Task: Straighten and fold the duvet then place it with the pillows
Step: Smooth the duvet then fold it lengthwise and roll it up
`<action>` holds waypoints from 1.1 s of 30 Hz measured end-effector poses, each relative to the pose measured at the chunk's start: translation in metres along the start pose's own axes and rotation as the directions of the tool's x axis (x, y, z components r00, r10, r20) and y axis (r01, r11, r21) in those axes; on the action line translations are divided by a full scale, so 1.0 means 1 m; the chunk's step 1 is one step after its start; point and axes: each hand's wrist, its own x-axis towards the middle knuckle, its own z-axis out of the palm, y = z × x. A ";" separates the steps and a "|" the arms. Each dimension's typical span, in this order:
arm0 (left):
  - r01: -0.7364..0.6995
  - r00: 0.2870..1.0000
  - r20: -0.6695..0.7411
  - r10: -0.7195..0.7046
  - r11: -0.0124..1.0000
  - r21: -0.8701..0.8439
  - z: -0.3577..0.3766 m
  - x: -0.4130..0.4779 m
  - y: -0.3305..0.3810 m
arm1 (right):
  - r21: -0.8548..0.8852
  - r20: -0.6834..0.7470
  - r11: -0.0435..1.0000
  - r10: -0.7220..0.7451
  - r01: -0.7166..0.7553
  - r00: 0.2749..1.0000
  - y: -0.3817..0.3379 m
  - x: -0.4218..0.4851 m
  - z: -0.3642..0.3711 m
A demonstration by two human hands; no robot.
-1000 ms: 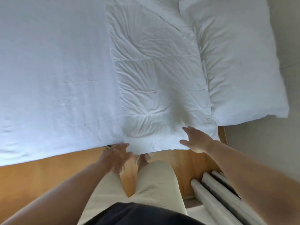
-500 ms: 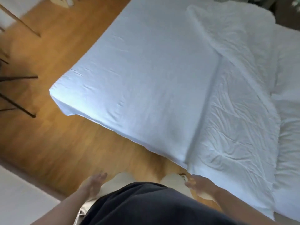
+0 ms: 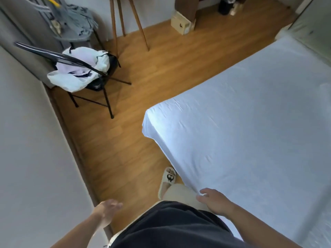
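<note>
Swung left since half a second ago, the view has lost the folded white duvet and pillows, now out of frame; only the pale blue bed sheet (image 3: 250,122) shows. Left hand (image 3: 107,210) hangs over the wooden floor (image 3: 143,86), fingers loose, empty. Right hand (image 3: 213,201) hovers at the sheet's near edge, fingers relaxed, gripping nothing. The black print on the cream slipper (image 3: 167,179) is unreadable.
</note>
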 end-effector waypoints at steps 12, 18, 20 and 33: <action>0.067 0.980 -0.190 -0.058 0.997 0.043 -0.147 0.041 0.125 | -0.260 0.127 0.958 -0.088 0.118 0.988 -0.220 0.146 -0.166; 0.015 0.977 -0.215 -0.003 0.998 0.054 -0.230 0.115 0.186 | -0.175 0.109 0.982 -0.049 0.067 0.993 -0.330 0.215 -0.221; 0.001 0.978 -0.208 0.020 0.995 0.101 -0.262 0.142 0.208 | -0.131 0.099 0.990 -0.034 0.046 0.995 -0.362 0.236 -0.233; -0.089 0.996 0.034 0.082 0.916 0.390 -0.480 0.304 0.421 | 0.295 -0.105 0.952 0.115 -0.079 0.988 -0.521 0.288 -0.294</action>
